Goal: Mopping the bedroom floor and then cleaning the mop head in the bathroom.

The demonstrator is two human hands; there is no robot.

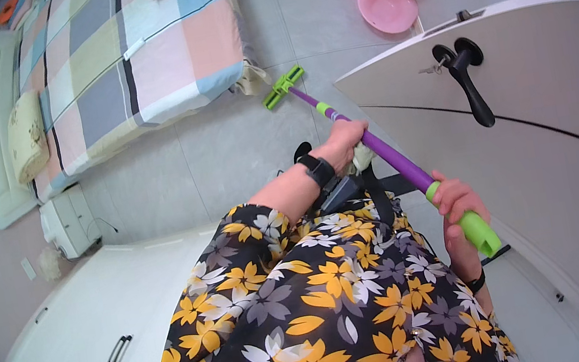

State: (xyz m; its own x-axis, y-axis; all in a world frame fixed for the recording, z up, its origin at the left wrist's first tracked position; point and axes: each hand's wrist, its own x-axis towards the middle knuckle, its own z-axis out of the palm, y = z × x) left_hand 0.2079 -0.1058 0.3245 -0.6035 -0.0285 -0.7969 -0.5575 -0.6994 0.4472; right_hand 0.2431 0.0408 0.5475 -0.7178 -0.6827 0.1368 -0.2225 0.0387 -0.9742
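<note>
A flat mop with a purple and green pole (397,158) slants from the upper middle down to the right. My left hand (344,141) is closed around the upper part of the pole, with a black band on that wrist. Around the green grip at the pole's end is my right hand (459,202). The green mop head (284,87) lies on the grey tiled floor (225,134) beside the bed's corner. A pale crumpled cloth (363,157) shows just below my left hand; whether I hold it, I cannot tell.
A bed with a checked bedspread (158,71) stands at the upper left. On the right is an open white door (538,102) with a black handle (470,84) and keys. A pink basin (387,7) is near the wall. White cabinet doors (115,299) stand lower left, near a small white cabinet (69,221).
</note>
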